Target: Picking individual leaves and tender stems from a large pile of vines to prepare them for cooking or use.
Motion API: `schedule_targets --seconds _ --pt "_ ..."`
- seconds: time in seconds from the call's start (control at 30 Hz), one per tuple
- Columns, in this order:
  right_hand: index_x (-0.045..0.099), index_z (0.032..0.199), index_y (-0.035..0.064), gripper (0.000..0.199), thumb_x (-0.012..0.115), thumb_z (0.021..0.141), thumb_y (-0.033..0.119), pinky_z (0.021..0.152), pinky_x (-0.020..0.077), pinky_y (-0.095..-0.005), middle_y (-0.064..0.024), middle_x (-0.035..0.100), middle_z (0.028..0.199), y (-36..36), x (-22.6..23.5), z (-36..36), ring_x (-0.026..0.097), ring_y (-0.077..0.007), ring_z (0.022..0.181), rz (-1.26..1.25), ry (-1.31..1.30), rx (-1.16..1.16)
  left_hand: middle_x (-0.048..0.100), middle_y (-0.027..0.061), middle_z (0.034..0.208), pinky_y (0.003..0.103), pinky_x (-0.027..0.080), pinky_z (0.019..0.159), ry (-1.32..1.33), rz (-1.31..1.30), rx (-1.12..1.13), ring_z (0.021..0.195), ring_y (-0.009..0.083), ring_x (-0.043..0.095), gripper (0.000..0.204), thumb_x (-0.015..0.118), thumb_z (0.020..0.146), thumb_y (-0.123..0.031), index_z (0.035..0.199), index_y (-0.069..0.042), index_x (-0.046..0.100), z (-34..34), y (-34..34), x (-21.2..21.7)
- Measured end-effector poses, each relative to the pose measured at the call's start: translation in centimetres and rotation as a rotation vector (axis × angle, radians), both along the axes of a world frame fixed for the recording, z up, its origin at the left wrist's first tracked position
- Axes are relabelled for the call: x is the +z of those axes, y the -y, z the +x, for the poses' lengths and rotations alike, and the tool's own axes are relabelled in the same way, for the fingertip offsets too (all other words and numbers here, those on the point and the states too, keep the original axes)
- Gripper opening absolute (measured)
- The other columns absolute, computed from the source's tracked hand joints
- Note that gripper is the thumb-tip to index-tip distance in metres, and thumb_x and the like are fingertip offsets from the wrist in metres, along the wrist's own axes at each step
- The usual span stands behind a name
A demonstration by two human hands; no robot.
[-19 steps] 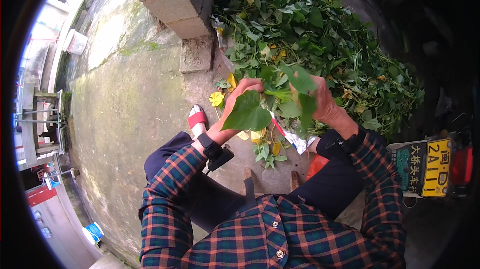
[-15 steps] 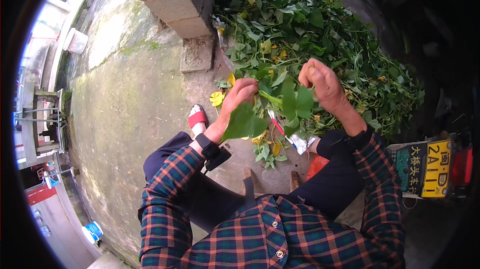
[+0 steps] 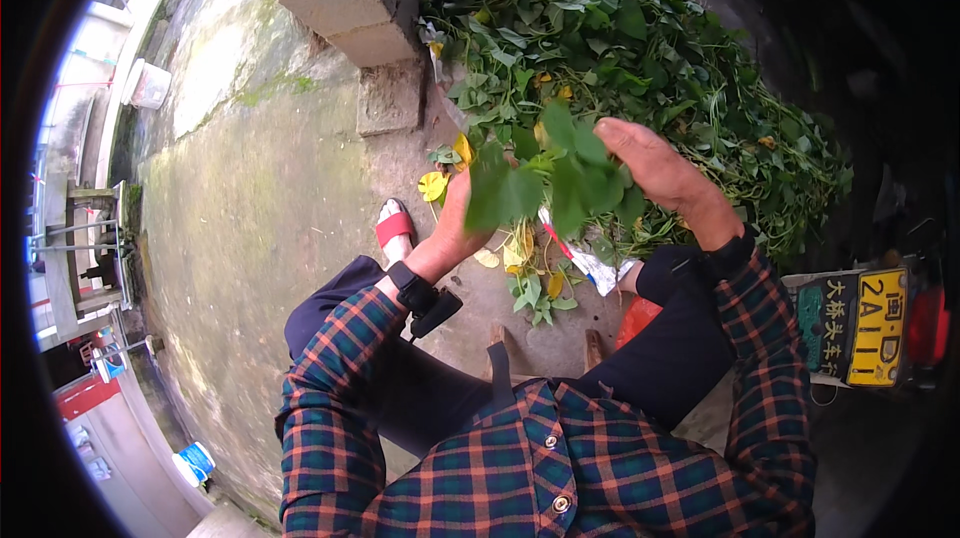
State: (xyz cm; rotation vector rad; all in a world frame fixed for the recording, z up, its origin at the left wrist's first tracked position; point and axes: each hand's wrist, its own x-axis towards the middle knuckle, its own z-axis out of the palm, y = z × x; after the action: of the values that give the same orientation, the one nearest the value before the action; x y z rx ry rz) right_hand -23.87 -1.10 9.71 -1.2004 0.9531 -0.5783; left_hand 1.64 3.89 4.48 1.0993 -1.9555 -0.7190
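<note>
In the head view, just above the middle of the frame, the left hand [image 3: 462,223] and the right hand [image 3: 665,173] hold between them a sprig of broad green soft leaves on thin stems [image 3: 545,183]. The left hand's fingers are hidden behind the foliage, so I cannot tell how they close, though the hand plainly bears on the leaves from below. The right hand curls over the sprig from the upper right, its fingers bent onto the stems.

The sprig looks light, limp and easily torn. The firmer stem near its base seems the better place to hold, rather than the blades, which would bruise or rip.

Behind it, filling the upper right, lies a large heap of green leafy vines [image 3: 640,48]. Yellowed discarded leaves [image 3: 530,263] lie on the concrete ground [image 3: 250,198] below the hands, beside a red sandal [image 3: 394,228].
</note>
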Motion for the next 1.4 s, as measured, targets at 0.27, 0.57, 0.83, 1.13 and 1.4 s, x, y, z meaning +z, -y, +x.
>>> schedule_targets --seconds 0.27,0.57,0.83,1.13,1.4 --pt "0.049 0.086 0.0085 0.028 0.048 0.098 0.034 0.055 0.0374 -0.0188 0.0053 0.044 0.068 0.8 1.7 -0.6 0.04 -0.0028 0.06 0.207 0.185 -0.127 0.059 0.0041 0.098 0.03 0.055 0.079 -0.73 0.806 -0.024 0.094 0.014 0.06 0.012 0.05 0.097 -0.015 0.1 -0.003 0.049 -0.1 0.4 -2.2" --pt "0.056 0.092 0.0049 0.028 0.05 0.097 0.031 0.054 0.0403 -0.0189 0.0047 0.051 0.074 -0.5 1.9 0.8 0.048 -0.0028 0.062 0.1 0.053 0.067 0.06 0.0039 0.098 0.027 0.05 0.081 -0.423 0.603 -0.017 0.092 0.0107 0.058 0.015 0.052 0.096 -0.011 0.107 -0.001 0.054 0.1 -0.2 -3.6" --pt "0.059 0.109 0.0015 0.036 0.048 0.097 0.034 0.061 0.0477 -0.0199 -0.0003 0.061 0.086 -1.0 0.4 1.3 0.057 -0.0062 0.068 0.421 0.126 0.023 0.061 0.0018 0.093 0.026 0.046 0.075 -0.356 0.38 0.111 0.083 0.0107 0.055 0.013 0.055 0.093 -0.005 0.106 -0.001 0.057 -1.1 -0.3 -2.1" --pt "0.062 0.105 0.0044 0.031 0.066 0.088 0.03 0.066 0.0451 -0.0175 0.0023 0.062 0.092 -1.8 0.6 2.8 0.055 -0.004 0.073 0.368 0.093 0.099 0.062 0.0029 0.093 0.027 0.048 0.074 -0.294 0.35 0.113 0.084 0.0107 0.057 0.017 0.055 0.094 -0.008 0.109 -0.001 0.058 -0.9 -0.3 -2.7" --pt "0.061 0.102 -0.0003 0.022 0.057 0.093 0.019 0.072 0.0452 -0.0229 0.0016 0.061 0.091 -2.5 -1.1 3.6 0.054 -0.0071 0.079 -0.145 0.008 -0.059 0.06 0.001 0.088 0.024 0.048 0.074 -0.456 0.59 0.051 0.081 0.0076 0.056 0.014 0.054 0.095 -0.011 0.103 0.0 0.054 -1.2 -0.1 -2.9"
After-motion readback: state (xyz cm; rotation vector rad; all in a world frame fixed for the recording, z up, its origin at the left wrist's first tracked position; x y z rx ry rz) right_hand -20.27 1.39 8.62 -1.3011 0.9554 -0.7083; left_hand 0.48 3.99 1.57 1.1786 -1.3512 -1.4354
